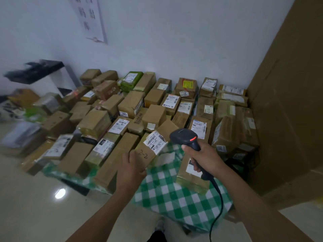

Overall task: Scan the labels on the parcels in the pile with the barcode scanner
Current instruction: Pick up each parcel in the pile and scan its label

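The left hand (pixel 132 169) gripped the near end of a box (pixel 142 155) marked 2-2, tilted up near the front edge of the checked-cloth surface (pixel 166 189), its white label (pixel 155 141) facing up. The right hand (pixel 202 158) was clamped round the handle of the scanner (pixel 185 137), whose head hung just beside that label. The pile (pixel 132 105) of parcels filled the surface back to the wall (pixel 157 49).

Dozens of parcels (pixel 129 103), one scanner (pixel 185 137), two hands (pixel 131 165) (pixel 204 158).
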Available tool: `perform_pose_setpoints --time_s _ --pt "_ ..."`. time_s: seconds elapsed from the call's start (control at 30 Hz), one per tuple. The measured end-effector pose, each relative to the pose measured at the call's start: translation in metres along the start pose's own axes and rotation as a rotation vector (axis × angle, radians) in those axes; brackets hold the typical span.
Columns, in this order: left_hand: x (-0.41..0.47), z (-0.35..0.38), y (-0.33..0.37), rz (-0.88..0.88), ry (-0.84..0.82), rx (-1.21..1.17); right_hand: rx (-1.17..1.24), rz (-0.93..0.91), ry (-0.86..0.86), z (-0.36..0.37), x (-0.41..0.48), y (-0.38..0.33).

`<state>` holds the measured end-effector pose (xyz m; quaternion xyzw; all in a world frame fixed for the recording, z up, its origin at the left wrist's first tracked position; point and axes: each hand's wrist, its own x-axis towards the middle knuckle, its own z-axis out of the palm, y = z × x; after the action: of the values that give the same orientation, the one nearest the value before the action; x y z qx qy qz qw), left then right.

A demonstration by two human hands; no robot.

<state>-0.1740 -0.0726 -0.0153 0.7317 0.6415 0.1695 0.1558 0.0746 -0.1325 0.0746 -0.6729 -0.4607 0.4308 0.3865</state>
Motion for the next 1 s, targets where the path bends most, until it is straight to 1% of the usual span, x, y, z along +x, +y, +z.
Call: perform_pose_setpoints --time_s 0.13,0.27,0.43,0.6,0.77,0.9,1.0 --pt "0.014 -0.031 -0.021 0.099 0.081 0.106 -0.060 -0.047 -0.046 0.008 -0.003 -0.016" --pt "0.023 -0.050 -0.036 0.167 0.152 0.111 -0.129 -0.069 -0.080 0.012 -0.006 -0.026" --pt "0.028 -0.064 -0.037 0.172 0.118 0.129 -0.155 -0.086 -0.123 0.016 -0.010 -0.035" --pt "0.027 -0.065 -0.039 0.188 0.105 0.146 -0.167 -0.095 -0.117 0.024 -0.012 -0.044" --pt "0.024 -0.066 -0.035 0.190 0.096 0.113 -0.179 -0.103 -0.120 0.027 -0.013 -0.047" --pt "0.022 -0.063 -0.033 0.168 0.071 0.101 -0.165 -0.106 -0.119 0.027 -0.015 -0.049" --pt "0.023 -0.058 -0.033 0.184 0.056 0.109 -0.144 -0.105 -0.117 0.026 -0.015 -0.048"
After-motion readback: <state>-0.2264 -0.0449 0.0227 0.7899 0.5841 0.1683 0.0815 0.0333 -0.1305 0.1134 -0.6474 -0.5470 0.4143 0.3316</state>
